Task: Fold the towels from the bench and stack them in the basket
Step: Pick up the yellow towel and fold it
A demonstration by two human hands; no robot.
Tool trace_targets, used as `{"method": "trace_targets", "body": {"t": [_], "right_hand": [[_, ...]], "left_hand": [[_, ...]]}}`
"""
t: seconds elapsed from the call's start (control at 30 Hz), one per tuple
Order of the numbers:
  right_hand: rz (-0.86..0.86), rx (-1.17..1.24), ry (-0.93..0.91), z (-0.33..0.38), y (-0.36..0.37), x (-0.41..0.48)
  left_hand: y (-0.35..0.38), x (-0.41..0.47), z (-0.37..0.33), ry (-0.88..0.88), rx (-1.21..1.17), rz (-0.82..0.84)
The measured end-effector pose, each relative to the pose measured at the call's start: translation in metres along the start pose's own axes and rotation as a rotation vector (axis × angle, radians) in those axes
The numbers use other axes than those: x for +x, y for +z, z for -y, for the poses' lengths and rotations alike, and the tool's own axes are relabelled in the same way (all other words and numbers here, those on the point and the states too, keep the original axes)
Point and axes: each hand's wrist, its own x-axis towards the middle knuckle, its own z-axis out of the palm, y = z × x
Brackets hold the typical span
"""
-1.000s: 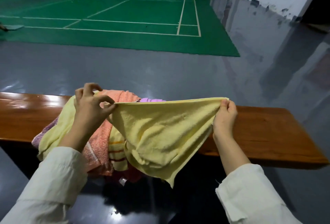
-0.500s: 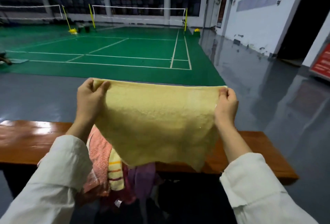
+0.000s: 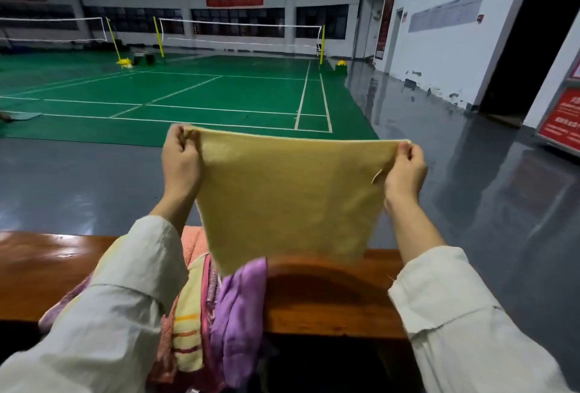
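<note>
Yellow towel [image 3: 288,198] pinched by left hand [image 3: 180,162], right hand [image 3: 406,170], above bench [image 3: 329,295]

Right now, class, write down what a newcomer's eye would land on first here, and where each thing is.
The yellow towel dominates the centre, held up flat by its top corners, the left hand pinching one and the right hand the other. Below it a heap of unfolded towels spills over the wooden bench; behind lies a green badminton court.
</note>
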Motion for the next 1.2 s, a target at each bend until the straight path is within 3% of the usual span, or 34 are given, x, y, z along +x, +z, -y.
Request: {"method": "trace_targets", "body": {"t": [0.17,0.43,0.6,0.67,0.73,0.83,0.93,1.07,1.2], "right_hand": [[-0.022,0.008,0.022,-0.024,-0.016,-0.021],[0.006,-0.138,0.27,-0.164,-0.063,-0.106],[0.296,-0.403,0.438,-0.194,-0.063,-0.114],[0.436,-0.581,0.402,-0.19,-0.049,-0.114],[0.561,-0.671,0.246,-0.18,-0.027,-0.121],[0.873,-0.466,0.035,-0.156,0.019,-0.149],[1.164,-0.274,0.157,-0.153,0.064,-0.177],[1.169,-0.1,0.311,-0.172,0.098,-0.188],[1.111,-0.123,0.221,-0.179,0.117,-0.188]], "left_hand": [[-0.009,-0.031,0.02,0.046,0.056,0.027],[-0.047,-0.16,0.113,-0.219,0.239,0.193],[-0.054,-0.179,0.142,-0.294,0.26,0.325],[-0.047,-0.173,0.141,-0.283,0.257,0.355],[-0.038,-0.163,0.141,-0.295,0.25,0.379],[-0.022,-0.152,0.139,-0.295,0.223,0.445],[-0.006,-0.15,0.137,-0.285,0.162,0.498],[-0.005,-0.14,0.153,-0.317,0.153,0.531],[-0.013,-0.121,0.182,-0.408,0.176,0.448]]}}
